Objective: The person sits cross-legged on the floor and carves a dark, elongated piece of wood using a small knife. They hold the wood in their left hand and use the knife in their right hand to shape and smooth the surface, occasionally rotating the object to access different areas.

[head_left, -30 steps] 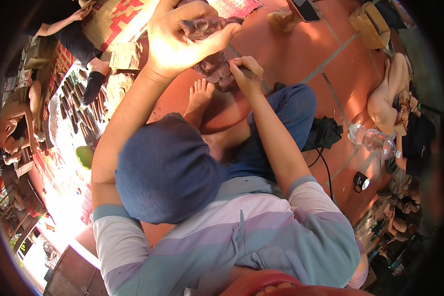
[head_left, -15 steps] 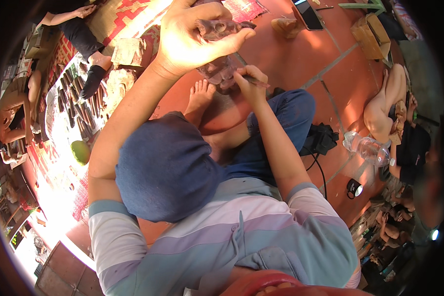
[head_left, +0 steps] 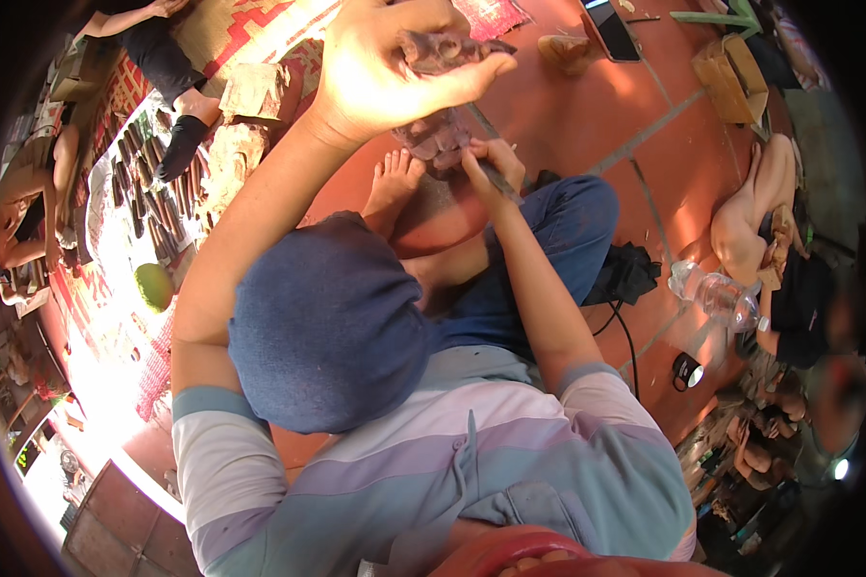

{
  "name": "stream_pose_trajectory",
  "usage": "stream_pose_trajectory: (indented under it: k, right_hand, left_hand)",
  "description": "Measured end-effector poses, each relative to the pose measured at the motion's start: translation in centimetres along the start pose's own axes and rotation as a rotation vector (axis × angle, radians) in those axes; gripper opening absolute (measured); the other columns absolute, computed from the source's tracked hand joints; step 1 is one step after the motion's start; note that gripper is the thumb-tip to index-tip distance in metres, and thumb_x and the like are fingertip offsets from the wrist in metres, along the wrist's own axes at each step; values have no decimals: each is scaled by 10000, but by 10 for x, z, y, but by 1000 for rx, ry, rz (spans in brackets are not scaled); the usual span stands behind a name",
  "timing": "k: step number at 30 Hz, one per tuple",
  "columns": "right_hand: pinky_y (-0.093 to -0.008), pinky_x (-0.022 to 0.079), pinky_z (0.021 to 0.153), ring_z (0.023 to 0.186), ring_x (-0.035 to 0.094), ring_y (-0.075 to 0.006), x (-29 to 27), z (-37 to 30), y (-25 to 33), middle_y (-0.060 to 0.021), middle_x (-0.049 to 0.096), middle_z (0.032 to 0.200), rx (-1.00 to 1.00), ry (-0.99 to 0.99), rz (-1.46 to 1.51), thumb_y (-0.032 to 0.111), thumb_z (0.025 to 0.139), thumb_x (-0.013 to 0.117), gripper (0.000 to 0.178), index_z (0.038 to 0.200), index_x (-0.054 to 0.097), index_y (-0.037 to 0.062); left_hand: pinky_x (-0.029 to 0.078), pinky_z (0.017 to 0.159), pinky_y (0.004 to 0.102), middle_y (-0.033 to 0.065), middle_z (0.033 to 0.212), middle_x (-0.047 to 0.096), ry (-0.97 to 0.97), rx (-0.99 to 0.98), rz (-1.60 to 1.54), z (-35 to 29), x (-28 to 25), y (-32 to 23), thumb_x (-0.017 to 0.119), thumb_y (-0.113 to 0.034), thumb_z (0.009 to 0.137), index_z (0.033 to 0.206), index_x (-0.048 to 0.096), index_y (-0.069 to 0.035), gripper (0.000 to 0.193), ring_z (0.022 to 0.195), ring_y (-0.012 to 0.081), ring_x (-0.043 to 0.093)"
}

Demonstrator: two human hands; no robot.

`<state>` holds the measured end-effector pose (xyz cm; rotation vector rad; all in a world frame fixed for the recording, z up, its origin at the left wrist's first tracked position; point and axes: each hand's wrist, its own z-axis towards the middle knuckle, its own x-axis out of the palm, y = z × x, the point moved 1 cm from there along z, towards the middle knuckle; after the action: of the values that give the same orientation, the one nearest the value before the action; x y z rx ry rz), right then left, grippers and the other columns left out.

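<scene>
At 12 o'clock in the view, the left hand (head_left: pixel 380 72) curls around a dark reddish-brown, knobbly, seemingly wooden carved piece (head_left: pixel 438 139). On its 4 o'clock side the right hand (head_left: pixel 496 173) pinches a slim dark tool (head_left: pixel 502 185), whose tip I cannot make out. If that tip skidded on the uneven carving, it could nick the bare foot (head_left: pixel 394 181) at 8 o'clock; a loose left hold could let the piece twist.

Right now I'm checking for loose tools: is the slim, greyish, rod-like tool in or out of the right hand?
In. The right hand holds the tool; its shaft shows between thumb and fingers.
</scene>
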<state>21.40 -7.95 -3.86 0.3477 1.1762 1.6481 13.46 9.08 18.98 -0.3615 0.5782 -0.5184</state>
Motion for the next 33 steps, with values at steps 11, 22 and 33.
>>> stream_pose_trajectory:
  k: [11,22,33]
  right_hand:
    - [-345,498,645,693,630,-280,-4,0,12,-120,622,731,48,138,-22,55,704,686,98,701,590,36]
    - [-351,513,657,721,641,-283,10,17,5,-116,622,749,17,111,-72,61,685,675,103,684,574,38]
    - [-346,509,612,664,628,-268,16,11,12,-102,606,736,-46,164,-41,44,702,676,99,709,577,42]
  left_hand:
    - [476,754,360,128,938,568,-6,-26,32,1,-1,-1,830,-180,580,681,648,-82,230,909,251,579]
    - [477,765,355,112,921,565,20,-60,57,4,-2,-7,837,-184,578,674,642,-93,236,927,250,573]
    - [488,719,356,125,930,558,-44,-3,31,1,2,1,851,-209,562,673,638,-85,270,890,257,584]
